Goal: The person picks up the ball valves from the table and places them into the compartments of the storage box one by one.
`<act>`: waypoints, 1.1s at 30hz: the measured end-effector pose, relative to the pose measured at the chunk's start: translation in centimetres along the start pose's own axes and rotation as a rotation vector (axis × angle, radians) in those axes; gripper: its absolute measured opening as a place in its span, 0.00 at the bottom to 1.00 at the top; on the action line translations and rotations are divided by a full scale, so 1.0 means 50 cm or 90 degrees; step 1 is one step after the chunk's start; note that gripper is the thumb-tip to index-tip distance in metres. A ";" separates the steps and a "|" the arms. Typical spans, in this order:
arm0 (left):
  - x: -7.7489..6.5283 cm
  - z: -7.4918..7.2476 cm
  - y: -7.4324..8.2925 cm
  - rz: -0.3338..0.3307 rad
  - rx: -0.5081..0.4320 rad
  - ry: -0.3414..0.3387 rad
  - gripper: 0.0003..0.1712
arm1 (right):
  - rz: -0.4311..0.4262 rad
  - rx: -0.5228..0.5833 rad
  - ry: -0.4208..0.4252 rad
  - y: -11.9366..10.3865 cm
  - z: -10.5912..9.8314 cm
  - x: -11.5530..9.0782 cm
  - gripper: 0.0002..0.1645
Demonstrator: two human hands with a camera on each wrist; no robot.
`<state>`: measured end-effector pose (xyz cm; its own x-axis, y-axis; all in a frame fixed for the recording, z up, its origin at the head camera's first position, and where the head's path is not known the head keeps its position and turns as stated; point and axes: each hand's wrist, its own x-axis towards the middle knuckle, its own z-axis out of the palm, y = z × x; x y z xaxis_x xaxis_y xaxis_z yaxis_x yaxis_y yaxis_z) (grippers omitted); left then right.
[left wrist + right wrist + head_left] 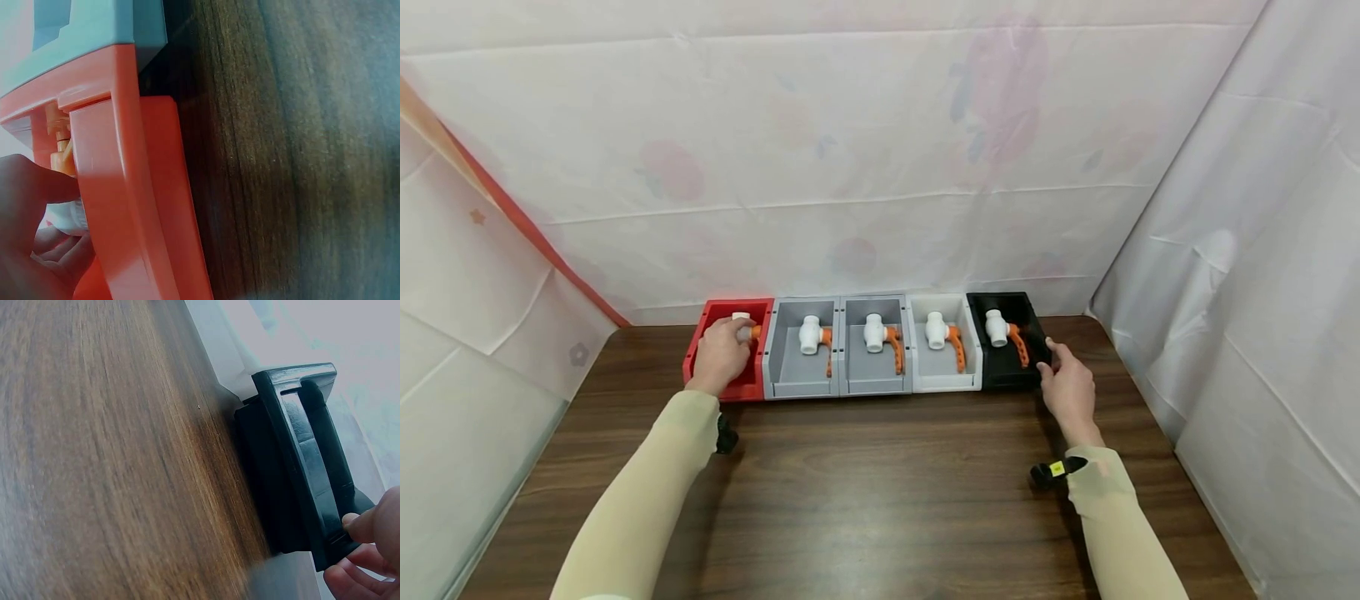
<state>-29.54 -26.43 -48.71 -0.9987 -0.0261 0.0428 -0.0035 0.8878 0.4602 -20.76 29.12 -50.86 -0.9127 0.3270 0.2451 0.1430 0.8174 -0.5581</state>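
My left hand (721, 354) reaches into the red bin (747, 387) at the left end of the row. Its thumb and fingers grip a white ball valve (69, 215) with an orange handle, partly hidden by the hand. At the other end, my right hand (1067, 387) pinches the right side wall of the black bin (1011, 381) near its front corner, thumb at the rim and fingers outside. Inside the black bin lies another white ball valve (997, 328), its orange handle pointing toward the front right.
Between the end bins stand two grey bins (793, 388) and a white bin (946, 384), side by side, each with one orange-handled valve (810, 334). The row sits at the back of a wooden table (880, 492), against a printed curtain (880, 150). More white sheeting (1262, 292) hangs right.
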 end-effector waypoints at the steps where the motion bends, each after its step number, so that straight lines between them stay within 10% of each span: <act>1: 0.000 0.001 -0.001 0.001 0.002 0.001 0.26 | -0.002 -0.001 0.001 0.000 0.000 0.000 0.27; 33: 0.009 0.010 0.001 -0.045 -0.020 -0.038 0.25 | -0.003 0.003 0.001 -0.004 -0.001 -0.002 0.28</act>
<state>-30.01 -26.16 -49.10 -0.9972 -0.0605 -0.0432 -0.0739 0.8701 0.4874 -20.65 28.95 -50.72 -0.9124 0.3248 0.2491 0.1377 0.8167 -0.5605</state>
